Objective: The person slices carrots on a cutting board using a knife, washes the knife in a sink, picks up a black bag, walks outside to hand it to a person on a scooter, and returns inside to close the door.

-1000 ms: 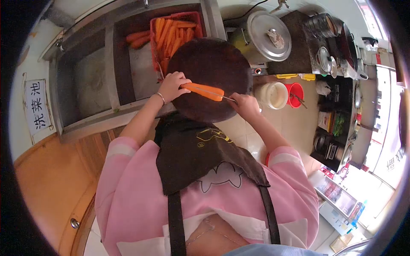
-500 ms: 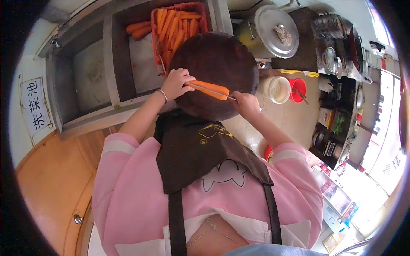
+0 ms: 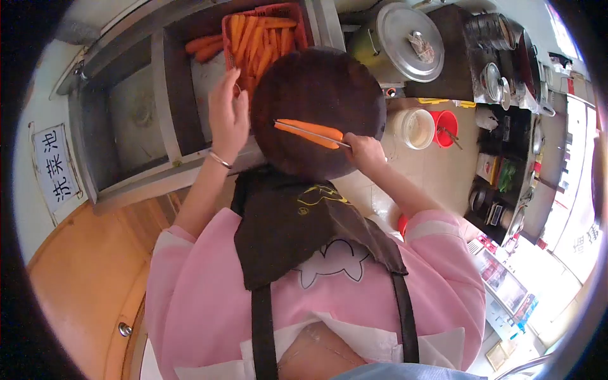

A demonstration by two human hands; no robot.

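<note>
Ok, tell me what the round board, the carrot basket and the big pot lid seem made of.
Round board: probably wood, dull-finished, from its dark brown surface, though no grain shows clearly. Carrot basket: likely smooth plastic, from its even red colour and thin walls. Big pot lid: seemingly polished metal, given its silvery shine.

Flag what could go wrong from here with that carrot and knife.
The carrot could roll or slip on the round board, since only the knife in the right hand appears to steady it. If the left hand, by the red crate, reaches in carelessly, it might meet the knife. The crate is full of carrots, so taking one might shift others.
</note>
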